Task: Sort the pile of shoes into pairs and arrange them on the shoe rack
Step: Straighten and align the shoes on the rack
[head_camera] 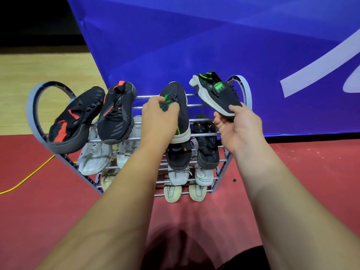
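Observation:
A grey tiered shoe rack (40, 98) stands on the red floor before a blue banner. My left hand (158, 115) grips a black shoe with green marks (179, 106) that lies on the top tier. In the air over the rack's right end, my right hand (236, 127) holds the toe of the matching black-and-green shoe (216, 92), which is tilted with its white sole to the left. Two black-and-red shoes (76, 119) (116, 112) rest on the top tier's left half.
Lower tiers carry white shoes (95, 156), black shoes with orange marks (206, 145), pale grey shoes (178, 175) and beige shoes (196, 191). A yellow cable (25, 180) runs across the floor at the left. The blue banner (214, 45) stands close behind the rack.

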`<state>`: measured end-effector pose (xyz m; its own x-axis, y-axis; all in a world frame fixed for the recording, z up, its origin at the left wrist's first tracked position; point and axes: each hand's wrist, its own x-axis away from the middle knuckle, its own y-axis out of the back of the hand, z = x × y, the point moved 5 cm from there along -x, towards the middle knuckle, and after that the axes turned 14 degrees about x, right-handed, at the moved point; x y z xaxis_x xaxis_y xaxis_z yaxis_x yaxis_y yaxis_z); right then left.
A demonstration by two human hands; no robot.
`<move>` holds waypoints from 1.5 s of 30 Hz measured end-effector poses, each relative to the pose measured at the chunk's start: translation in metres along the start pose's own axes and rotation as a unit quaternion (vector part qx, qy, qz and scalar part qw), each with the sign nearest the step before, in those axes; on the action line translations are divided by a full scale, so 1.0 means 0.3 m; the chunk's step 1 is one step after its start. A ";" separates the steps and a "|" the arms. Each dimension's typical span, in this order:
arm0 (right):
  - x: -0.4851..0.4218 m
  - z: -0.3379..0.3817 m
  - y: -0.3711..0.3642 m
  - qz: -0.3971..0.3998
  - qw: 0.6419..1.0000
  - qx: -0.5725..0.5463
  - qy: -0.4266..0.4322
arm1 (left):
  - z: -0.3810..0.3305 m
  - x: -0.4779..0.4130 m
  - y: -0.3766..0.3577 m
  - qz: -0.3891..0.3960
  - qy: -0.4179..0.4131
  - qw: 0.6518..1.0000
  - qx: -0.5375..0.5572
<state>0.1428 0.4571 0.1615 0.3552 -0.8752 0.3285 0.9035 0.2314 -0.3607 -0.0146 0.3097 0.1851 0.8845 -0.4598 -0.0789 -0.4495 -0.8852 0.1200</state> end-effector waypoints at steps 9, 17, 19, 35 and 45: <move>0.038 0.027 -0.013 0.034 0.995 -0.086 -0.023 | -0.027 -0.024 0.075 -0.065 0.048 0.961 0.266; 0.073 0.021 -0.027 0.079 0.994 -0.051 -0.060 | -0.007 -0.030 0.080 -0.045 0.150 0.924 0.350; 0.080 0.019 -0.032 0.092 0.993 -0.034 -0.066 | -0.009 -0.023 0.084 -0.044 0.168 0.911 0.375; 0.088 0.033 -0.033 0.138 0.988 0.024 -0.067 | -0.013 -0.036 0.140 -0.069 0.184 0.862 0.468; 0.089 0.087 -0.091 0.175 0.984 -0.039 0.013 | -0.048 -0.012 0.086 0.052 0.154 0.806 0.569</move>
<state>0.1338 0.4385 0.2030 0.6340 -0.7585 0.1509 0.7058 0.4878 -0.5136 -0.0277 0.2895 0.2028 0.7452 -0.6513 0.1430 -0.1916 -0.4145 -0.8896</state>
